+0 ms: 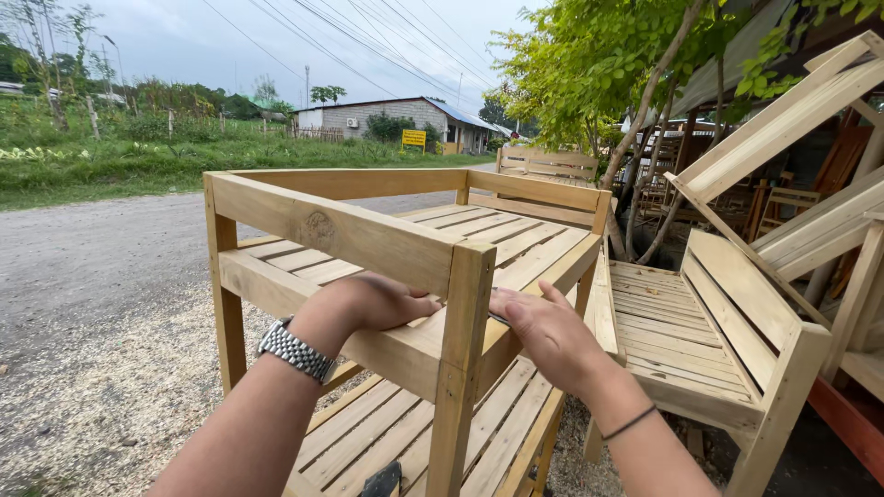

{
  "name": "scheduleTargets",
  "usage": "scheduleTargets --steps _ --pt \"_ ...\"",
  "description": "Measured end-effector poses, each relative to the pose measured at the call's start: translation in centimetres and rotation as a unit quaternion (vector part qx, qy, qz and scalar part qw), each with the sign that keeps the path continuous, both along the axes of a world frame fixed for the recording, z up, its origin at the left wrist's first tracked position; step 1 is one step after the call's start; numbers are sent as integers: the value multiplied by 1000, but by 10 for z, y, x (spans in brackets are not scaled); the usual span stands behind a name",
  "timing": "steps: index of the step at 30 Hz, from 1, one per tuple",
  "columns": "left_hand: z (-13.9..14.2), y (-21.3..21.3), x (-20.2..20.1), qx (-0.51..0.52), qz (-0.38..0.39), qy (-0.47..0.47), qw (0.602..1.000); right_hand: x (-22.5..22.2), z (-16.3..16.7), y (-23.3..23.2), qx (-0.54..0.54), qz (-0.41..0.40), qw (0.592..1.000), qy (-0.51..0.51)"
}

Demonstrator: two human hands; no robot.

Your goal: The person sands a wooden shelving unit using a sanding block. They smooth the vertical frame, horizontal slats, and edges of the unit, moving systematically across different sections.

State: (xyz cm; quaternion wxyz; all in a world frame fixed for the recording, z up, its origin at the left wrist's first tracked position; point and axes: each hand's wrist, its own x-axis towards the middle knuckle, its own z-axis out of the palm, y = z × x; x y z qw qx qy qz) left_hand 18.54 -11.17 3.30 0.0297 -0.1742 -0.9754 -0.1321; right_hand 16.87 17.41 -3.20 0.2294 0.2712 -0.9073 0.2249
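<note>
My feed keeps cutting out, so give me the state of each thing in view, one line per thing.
Left hand: flat on the bench rail, behind the corner post.
Right hand: pressed on the bench rail, fingers spread.
Wooden bench: upright, unpainted, stacked on another.
Lower bench: under it, slats bare.
Side bench: upright on the ground.
Wristwatch: on the left wrist.

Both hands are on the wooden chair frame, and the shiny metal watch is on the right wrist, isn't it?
Not quite. The head view shows the metal watch on the left wrist, not the right; the right wrist has only a thin dark band. The rest is right: the left hand and right hand both rest on the wooden chair frame.
</note>
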Motion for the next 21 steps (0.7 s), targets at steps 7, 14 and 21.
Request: scheduleTargets --steps 7,14,21 --pt "-4 -3 1 7 41 -11 999 -19 45 -10 15 -163 985 -61" --pt "-7 -2 -1 20 24 11 999 24 6 -26 46 22 998 46" --pt "-6 -5 6 36 21 33 999 33 28 -39 -57 -82 993 58"
